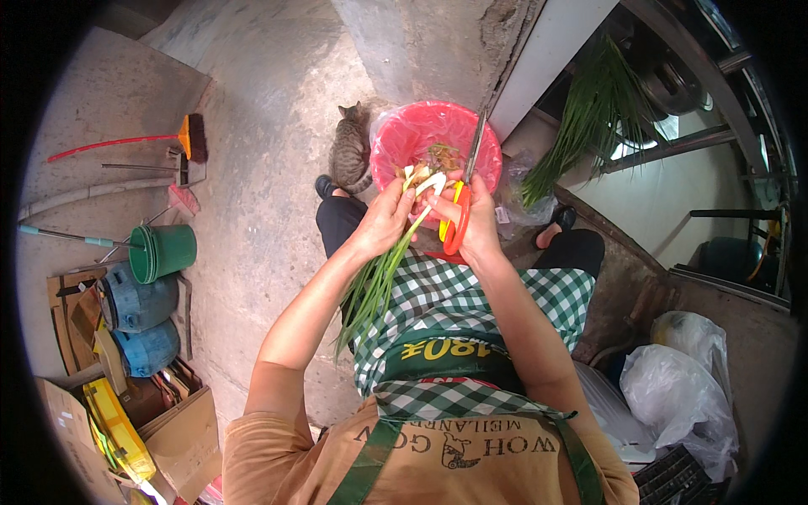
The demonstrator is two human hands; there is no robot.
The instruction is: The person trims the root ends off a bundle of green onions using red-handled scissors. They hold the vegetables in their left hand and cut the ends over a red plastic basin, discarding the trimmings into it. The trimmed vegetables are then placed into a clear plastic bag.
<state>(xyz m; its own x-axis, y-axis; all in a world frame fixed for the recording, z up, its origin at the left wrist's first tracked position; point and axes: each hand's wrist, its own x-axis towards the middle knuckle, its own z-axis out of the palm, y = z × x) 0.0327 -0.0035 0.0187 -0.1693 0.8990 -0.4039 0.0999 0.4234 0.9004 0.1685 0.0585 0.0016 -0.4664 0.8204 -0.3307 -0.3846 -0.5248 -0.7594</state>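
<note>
My left hand [386, 219] grips a bunch of green onions [386, 274], whose long leaves trail down over my checked apron [435, 297]. The white stem ends stick out above the fingers, and one white stalk [432, 182] bends across to my right hand [475, 218]. That hand has a pair of scissors [457, 233] with red and yellow handles tucked in it, blades pointing away from me; its thumb and fingertips are at the bent stalk. Just beyond both hands stands a red plastic basket [435, 112] with a clear liner, holding brownish trimmings [444, 153].
A tabby cat [351, 148] sits left of the basket. More green onions [584, 120] lie to the right, near a clear plastic bag [521, 189]. Along the left stand a broom [187, 139], a green bucket [170, 252] and cardboard boxes [180, 442]. White plastic bags [669, 391] are at lower right.
</note>
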